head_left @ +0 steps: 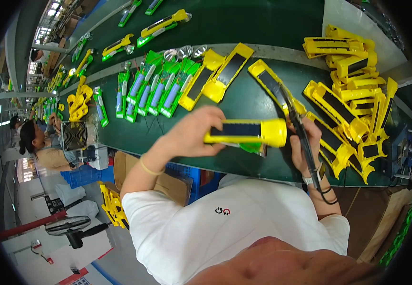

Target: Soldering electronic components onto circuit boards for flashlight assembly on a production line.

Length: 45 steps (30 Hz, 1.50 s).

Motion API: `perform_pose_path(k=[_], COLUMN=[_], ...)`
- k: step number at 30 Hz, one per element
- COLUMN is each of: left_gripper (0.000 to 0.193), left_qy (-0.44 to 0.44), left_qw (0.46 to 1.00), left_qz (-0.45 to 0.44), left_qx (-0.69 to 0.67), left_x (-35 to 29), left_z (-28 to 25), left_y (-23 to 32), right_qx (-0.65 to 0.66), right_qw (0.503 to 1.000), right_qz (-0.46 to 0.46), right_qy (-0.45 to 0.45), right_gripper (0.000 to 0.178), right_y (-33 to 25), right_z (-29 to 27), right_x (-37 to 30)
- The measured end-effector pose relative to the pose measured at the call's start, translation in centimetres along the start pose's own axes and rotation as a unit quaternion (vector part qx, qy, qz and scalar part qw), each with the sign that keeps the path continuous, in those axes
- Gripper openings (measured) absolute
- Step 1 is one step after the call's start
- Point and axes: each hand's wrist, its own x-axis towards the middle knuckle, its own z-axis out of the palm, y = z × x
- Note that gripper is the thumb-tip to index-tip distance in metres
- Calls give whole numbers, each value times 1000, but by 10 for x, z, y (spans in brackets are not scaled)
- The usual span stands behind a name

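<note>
My left hand point(201, 130) grips a yellow flashlight housing point(273, 132) with a dark solar panel along its side. Part of a green casing point(249, 147) shows beneath the housing, over the bench's near edge. To the right, my right hand point(305, 142) is curled around a slim black corded tool point(303, 135), which looks like a soldering iron; its thin end points away from me. Yellow housings with solar panels point(332, 137) lie beyond and beside this hand. Further left stand green casings with blue battery cells point(156, 95), wires and silver reflectors, next to two yellow housings point(228, 71).
A heap of yellow housings point(353, 66) covers the bench's right end. More assemblies point(160, 28) lie on the green belt point(244, 21) beyond a metal rail. Down the line at left sit a fan unit point(74, 135) and a co-worker point(44, 147). A cardboard box point(168, 187) stands below the bench.
</note>
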Motion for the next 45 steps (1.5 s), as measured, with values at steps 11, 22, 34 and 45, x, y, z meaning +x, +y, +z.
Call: perform_pose_path(k=[11, 22, 34, 45], left_gripper=[58, 65, 58, 60], left_qy=[-132, 127, -285, 11], left_qw=[934, 902, 948, 977], left_qz=[-276, -274, -118, -68], left_qx=[182, 308, -78, 201], left_x=[235, 439, 106, -27], left_z=[-124, 8, -77, 59], left_y=[-237, -240, -43, 23], right_qx=[52, 110, 195, 199], right_qw=[995, 990, 946, 966], right_qz=[91, 89, 255, 97], right_qy=[3, 9, 31, 135], right_gripper=[39, 50, 24, 42], right_y=[2, 15, -10, -12], right_z=[-4, 0, -1, 0], right_x=[-5, -19, -2, -6])
